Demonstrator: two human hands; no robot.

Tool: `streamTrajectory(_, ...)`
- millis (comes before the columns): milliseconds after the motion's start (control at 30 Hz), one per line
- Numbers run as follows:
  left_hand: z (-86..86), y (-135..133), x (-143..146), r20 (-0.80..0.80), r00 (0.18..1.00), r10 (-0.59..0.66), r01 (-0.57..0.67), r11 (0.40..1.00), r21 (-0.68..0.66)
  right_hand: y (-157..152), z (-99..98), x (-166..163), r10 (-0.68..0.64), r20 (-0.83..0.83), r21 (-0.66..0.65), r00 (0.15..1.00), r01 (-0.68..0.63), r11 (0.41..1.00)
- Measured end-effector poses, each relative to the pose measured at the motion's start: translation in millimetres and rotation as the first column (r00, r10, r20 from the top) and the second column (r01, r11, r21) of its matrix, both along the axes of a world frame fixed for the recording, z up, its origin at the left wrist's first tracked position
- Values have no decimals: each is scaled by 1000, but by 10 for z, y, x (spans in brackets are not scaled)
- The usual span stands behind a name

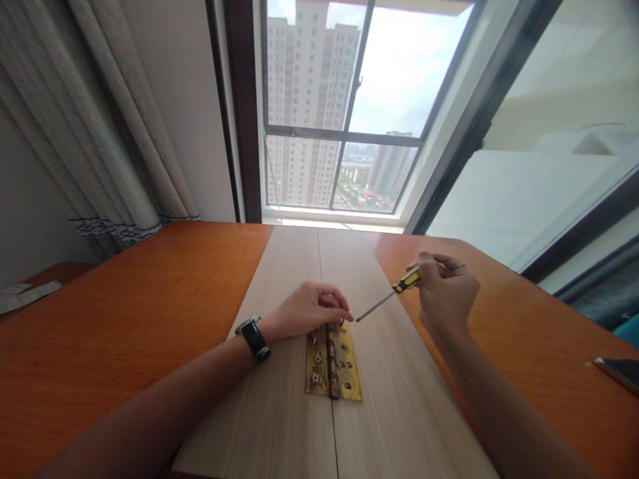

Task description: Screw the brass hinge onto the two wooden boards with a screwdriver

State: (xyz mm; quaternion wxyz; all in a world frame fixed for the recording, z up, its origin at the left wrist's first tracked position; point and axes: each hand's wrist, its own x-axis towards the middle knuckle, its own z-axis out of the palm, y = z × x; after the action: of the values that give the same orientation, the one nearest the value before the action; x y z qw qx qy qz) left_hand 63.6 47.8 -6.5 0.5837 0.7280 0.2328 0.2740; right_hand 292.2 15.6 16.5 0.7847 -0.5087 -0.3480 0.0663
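Observation:
A brass hinge (333, 361) lies across the seam of two pale wooden boards (294, 279) on an orange table (150, 299). My left hand (309, 308), with a black watch on its wrist, rests closed at the hinge's top edge, fingertips pinched together on something too small to make out. My right hand (446, 289) is wrapped round the yellow and black handle of a screwdriver (387, 299). The screwdriver's metal tip points down and left, close to my left fingertips and just above the hinge's upper right corner.
A phone (619, 371) lies near the table's right edge. Grey curtains (110, 120) hang at the back left. A large window (344, 106) with tower blocks outside stands beyond the table. White strips (24, 295) lie on a low surface at far left.

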Motion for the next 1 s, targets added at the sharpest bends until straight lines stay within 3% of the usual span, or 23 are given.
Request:
streamTrajectory(667, 2, -33, 8, 32, 999, -38, 39, 999, -31, -2, 31, 17, -35, -8, 13, 999, 35, 999)
streamTrajectory(1000, 35, -54, -17, -34, 999, -40, 42, 998, 50, 10, 24, 41, -41, -5, 15, 999, 41, 999)
